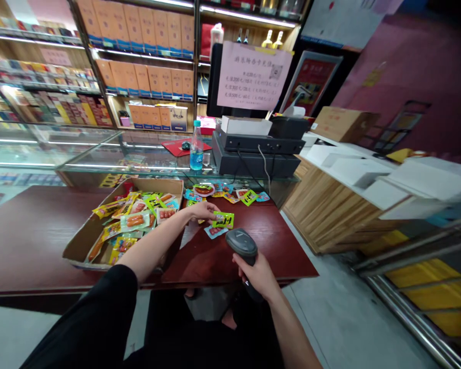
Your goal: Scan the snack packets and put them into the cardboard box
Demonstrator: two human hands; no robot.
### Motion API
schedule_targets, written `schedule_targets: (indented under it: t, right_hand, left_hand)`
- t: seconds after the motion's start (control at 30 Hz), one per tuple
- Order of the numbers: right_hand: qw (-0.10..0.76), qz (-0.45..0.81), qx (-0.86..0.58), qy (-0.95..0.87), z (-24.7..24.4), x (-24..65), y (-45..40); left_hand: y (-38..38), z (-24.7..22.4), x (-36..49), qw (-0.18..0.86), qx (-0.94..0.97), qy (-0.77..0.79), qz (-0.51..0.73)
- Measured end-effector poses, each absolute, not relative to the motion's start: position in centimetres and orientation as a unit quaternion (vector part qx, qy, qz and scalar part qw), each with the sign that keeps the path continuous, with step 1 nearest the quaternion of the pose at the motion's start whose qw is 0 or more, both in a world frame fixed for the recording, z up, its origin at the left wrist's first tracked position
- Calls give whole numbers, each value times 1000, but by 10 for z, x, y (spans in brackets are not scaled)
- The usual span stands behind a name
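Observation:
Between the fingers of my left hand [204,210] is a yellow-green snack packet [223,220], held over the dark red table [211,259]. Just under it lies a pale blue sausage packet [215,232]. My right hand [260,274] is wrapped round the handle of a dark grey barcode scanner [241,242], its head close to the held packet. Left of my hands stands an open cardboard box [77,246] full of packaged sausages [135,221]. More snack packets [249,197] lie loose along the table's back edge.
Behind the table, a glass counter [146,154] carries a blue drink bottle [195,148], a cash drawer [257,163] and a monitor with a paper sign [253,76]. White boxes [359,171] sit on a wooden cabinet [315,215] to the right.

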State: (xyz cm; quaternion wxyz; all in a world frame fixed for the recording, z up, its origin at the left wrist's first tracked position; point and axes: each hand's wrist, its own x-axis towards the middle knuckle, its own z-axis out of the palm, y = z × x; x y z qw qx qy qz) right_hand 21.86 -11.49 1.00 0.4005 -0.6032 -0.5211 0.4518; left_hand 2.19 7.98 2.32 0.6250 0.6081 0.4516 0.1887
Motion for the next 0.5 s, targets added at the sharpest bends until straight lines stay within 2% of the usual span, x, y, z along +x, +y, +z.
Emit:
schedule_targets:
  t: [0.13,0.27,0.37,0.43,0.5]
  right_hand:
    - [390,454,-609,-520,5,222,-115]
    - [386,469,-600,-521,-6,223,-110]
    - [382,477,-584,-534,-15,216,-105]
    - [378,483,-572,-545,-19,209,-102]
    - [372,491,-562,-553,-21,202,-99]
  left_hand:
    - [74,55,-13,611,598,452,255]
    - [50,87,-89,540,629,473,300]
    - [30,100,-149,449,657,532,288]
    - [23,103,-175,335,656,603,306]
    - [23,101,-184,265,647,637,325]
